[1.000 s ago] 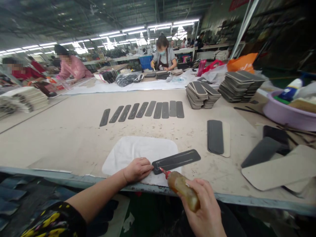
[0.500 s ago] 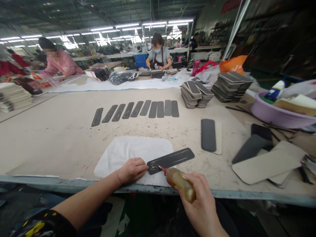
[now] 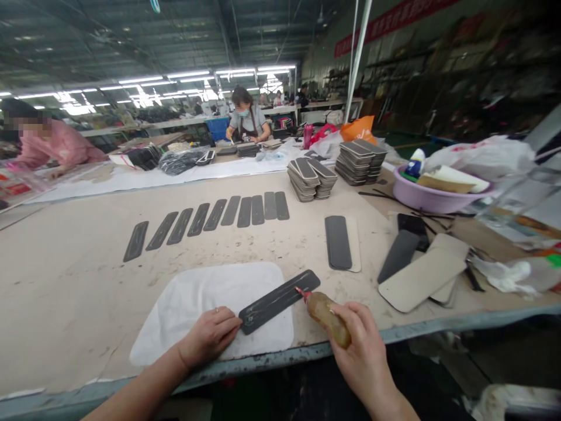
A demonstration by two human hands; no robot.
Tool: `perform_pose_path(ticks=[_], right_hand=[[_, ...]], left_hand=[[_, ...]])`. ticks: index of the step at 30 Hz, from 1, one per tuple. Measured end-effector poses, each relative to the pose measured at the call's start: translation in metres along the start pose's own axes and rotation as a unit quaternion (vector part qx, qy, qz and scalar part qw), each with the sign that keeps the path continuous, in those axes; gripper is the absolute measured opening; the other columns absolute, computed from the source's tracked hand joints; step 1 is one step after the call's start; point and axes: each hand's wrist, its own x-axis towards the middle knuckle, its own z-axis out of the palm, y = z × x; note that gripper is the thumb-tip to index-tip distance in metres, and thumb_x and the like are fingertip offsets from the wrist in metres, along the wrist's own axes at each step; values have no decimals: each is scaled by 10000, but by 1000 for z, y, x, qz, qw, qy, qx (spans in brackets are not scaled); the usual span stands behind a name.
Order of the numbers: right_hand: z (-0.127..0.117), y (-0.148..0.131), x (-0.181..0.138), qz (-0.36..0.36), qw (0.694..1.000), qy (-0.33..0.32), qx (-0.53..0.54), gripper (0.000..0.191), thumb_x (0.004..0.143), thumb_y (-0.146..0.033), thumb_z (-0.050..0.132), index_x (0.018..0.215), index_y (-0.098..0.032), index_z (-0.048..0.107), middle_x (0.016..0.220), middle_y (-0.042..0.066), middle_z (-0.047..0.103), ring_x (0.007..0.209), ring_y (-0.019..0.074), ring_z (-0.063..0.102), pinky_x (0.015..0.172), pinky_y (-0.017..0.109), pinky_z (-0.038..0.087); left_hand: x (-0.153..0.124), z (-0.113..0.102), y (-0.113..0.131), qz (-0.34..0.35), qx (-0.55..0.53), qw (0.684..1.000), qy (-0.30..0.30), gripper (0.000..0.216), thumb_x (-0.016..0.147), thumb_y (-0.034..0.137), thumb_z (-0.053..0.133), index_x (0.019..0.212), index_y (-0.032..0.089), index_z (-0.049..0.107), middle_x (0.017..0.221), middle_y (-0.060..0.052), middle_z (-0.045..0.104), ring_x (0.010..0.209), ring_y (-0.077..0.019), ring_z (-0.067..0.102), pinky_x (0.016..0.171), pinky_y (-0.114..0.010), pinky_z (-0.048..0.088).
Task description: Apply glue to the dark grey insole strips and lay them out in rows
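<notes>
My right hand [image 3: 360, 345] is wrapped round a soft squeeze bottle [image 3: 326, 316] of amber glue with a red nozzle. The nozzle tip touches or nearly touches a dark, round-cornered panel [image 3: 278, 304] near its far right end. Thin glossy glue lines run along the panel's top face. My left hand [image 3: 213, 333] has its fingers together, pinching the panel's near left corner; the thumb is mostly hidden. Under the panel lies a white sheet [image 3: 184, 298], and the panel's right end reaches past it onto the table.
Several dark panels [image 3: 201, 219] with glue lines lie in a row beyond the sheet. Panel stacks [image 3: 307, 178] stand farther back. At right are a dark panel on a beige one [image 3: 355, 245], loose pieces [image 3: 423, 280] and a purple basin [image 3: 421, 196]. A co-worker [image 3: 248, 120] sits opposite.
The bottle's nozzle has moved from the panel's left end to its right end, leaving more glue lines. My left hand still holds the left corner. The whole view has turned rightward.
</notes>
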Motion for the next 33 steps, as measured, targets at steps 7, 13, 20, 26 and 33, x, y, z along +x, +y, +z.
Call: perform_pose_path(ticks=[7,13,20,26,33], right_hand=[[0,-9,-5,-1,997,-46,63,347,814,-102,511,1129,-246,524,1070,83,457,942,204,526,769,333,502],[-13,4,9,27,997,33,67,270,825,-194,575,1089,-230,528,1045,84,498,940,216,540,767,345,505],[-18,32,31,35,995,88,35,237,829,-259,591,1053,-209,535,988,79,525,898,226,545,769,381,492],[-9,37,28,48,996,75,4,234,835,-275,584,1057,-215,542,999,78,516,915,225,533,793,396,487],[-21,40,18,51,996,72,-22,255,833,-289,577,1077,-226,540,1014,80,520,924,229,539,816,400,488]], left_hand=[[-2,4,-2,-5,-1,1000,-1,175,880,105,465,967,168,603,769,-42,594,692,-139,542,639,-267,458],[0,1,0,-6,8,1000,-7,183,889,107,437,945,178,596,744,-37,588,665,-141,544,619,-265,458],[-2,5,-4,-10,-1,1000,-18,206,878,87,438,989,187,580,775,-43,591,686,-150,556,632,-272,466],[-3,5,-4,-11,-13,1000,-16,204,873,90,445,1000,181,576,784,-51,590,695,-155,561,631,-271,471],[-4,6,-4,-13,-24,1000,-14,211,875,78,449,1010,181,574,798,-55,594,712,-154,561,655,-271,473]])
